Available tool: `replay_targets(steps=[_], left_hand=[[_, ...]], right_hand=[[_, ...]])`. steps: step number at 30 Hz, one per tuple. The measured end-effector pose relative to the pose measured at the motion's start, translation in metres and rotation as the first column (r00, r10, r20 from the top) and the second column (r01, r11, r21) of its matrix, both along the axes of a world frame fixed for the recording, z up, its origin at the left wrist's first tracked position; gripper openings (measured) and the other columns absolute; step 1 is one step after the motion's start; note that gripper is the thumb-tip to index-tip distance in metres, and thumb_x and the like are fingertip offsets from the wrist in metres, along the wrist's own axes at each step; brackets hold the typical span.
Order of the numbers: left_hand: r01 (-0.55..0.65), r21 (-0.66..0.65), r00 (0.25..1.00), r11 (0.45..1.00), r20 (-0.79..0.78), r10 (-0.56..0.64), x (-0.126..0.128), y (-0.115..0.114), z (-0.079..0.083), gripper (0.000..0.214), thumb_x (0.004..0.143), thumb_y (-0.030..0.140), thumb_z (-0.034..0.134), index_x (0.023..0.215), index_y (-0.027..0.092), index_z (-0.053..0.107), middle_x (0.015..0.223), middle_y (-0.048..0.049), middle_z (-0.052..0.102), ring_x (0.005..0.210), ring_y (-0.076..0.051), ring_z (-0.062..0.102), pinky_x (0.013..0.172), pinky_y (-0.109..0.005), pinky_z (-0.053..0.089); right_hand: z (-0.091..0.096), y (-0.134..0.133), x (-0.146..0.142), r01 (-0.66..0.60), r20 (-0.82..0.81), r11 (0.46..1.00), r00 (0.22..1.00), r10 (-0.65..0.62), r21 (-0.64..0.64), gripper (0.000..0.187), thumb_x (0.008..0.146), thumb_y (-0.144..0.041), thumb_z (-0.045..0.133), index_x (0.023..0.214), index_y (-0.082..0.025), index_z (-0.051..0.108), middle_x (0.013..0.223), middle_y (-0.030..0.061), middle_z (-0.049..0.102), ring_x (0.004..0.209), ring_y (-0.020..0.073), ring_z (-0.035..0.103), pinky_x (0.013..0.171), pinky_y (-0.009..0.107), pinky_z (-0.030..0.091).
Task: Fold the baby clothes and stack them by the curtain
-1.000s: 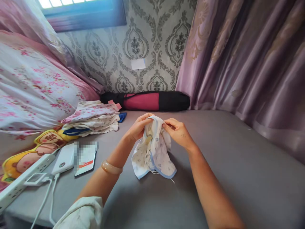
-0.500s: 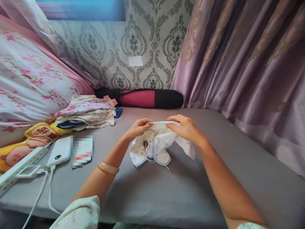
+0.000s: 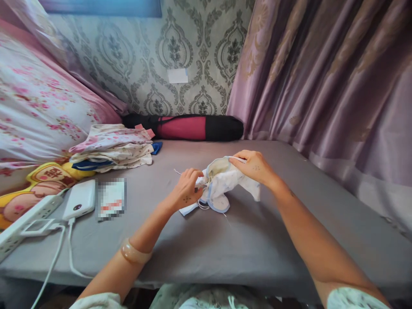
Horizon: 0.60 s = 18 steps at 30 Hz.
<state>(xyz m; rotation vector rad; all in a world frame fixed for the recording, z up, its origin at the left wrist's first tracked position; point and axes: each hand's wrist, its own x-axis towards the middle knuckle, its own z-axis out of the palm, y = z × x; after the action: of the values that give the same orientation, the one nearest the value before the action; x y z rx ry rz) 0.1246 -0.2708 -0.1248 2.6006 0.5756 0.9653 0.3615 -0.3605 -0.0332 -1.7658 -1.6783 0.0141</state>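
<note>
Left hand [image 3: 186, 192]: knuckles up, fingers curled in and pinching the near-left edge of the baby garment [image 3: 225, 178]; sits low, just above the bed [image 3: 231, 253]
Right hand [image 3: 254, 166]: thumb and fingers pressed together on the garment's upper rim, held a little higher and farther out than the left hand
Baby garment: small, white with a faint print and blue trim; spans the gap between the two hands, its lower folds bunched and touching the bed just right of the left hand; thin white ties trail loose under it
Bed: grey sheet, carries everything near the hands
Bangle [image 3: 133, 254]: pale, translucent, on the left forearm well behind the hand
Folded clothes [image 3: 112, 148]: neat stack, floral and white with a blue layer, well to the left of the left hand and beyond it
Power bank [image 3: 80, 199]: white, lying flat far left of the left hand, white cable plugged in at its near end
Phone [image 3: 111, 198]: just right of the power bank, between it and the left hand; screen blurred out
Power strip [image 3: 22, 219]: white, at the far left edge
Rolled bag [image 3: 186, 127]: black and red, lying along the wallpapered wall beyond both hands
Curtain [image 3: 322, 77]: mauve, hangs to the right of the right hand
</note>
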Motion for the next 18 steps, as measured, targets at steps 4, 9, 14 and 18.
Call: replay_targets(steps=[4,9,14,18], left_hand=[[-0.066,-0.003,0.997,0.998,-0.031,0.066,0.003,0.008,-0.016,0.025,0.076,0.012,0.050,0.099,0.021,0.055,0.098,-0.0084,0.059,0.092,-0.024,0.053,0.085,-0.039,0.041],[-0.050,-0.261,0.989,0.964,0.118,0.083,-0.002,0.022,-0.009,0.009,0.082,0.027,0.057,0.088,0.023,0.062,0.081,-0.0017,0.063,0.074,-0.017,0.054,0.073,-0.029,0.042],[0.112,-0.606,0.942,0.787,0.317,0.110,-0.012,0.032,0.024,0.027,0.073,0.043,0.071,0.082,0.017,0.068,0.072,-0.0006,0.063,0.065,-0.013,0.054,0.061,-0.022,0.041],[0.218,-0.696,0.924,0.684,0.372,0.085,-0.015,0.040,0.054,0.035,0.067,0.045,0.077,0.084,0.015,0.070,0.075,-0.0024,0.067,0.066,-0.012,0.057,0.061,-0.021,0.044]], right_hand=[[0.000,-0.001,-0.001,-0.020,0.003,1.000,1.000,0.020,0.022,0.023,0.086,-0.036,0.056,0.085,-0.023,0.075,0.091,0.0035,0.074,0.085,0.0199,0.066,0.077,0.031,0.046],[0.001,-0.009,0.004,-0.014,-0.013,0.999,1.000,0.015,0.029,0.022,0.086,-0.035,0.055,0.086,-0.023,0.074,0.089,0.0018,0.074,0.082,0.0184,0.065,0.073,0.029,0.045],[0.006,-0.017,0.015,0.001,-0.044,1.000,0.999,-0.001,0.004,0.023,0.084,-0.038,0.056,0.083,-0.022,0.073,0.083,0.0005,0.073,0.076,0.0175,0.064,0.069,0.028,0.045],[0.009,-0.021,0.025,-0.070,-0.107,0.997,0.992,0.068,-0.019,0.025,0.083,-0.042,0.058,0.082,-0.023,0.074,0.080,0.0003,0.072,0.075,0.0174,0.063,0.063,0.027,0.046]])
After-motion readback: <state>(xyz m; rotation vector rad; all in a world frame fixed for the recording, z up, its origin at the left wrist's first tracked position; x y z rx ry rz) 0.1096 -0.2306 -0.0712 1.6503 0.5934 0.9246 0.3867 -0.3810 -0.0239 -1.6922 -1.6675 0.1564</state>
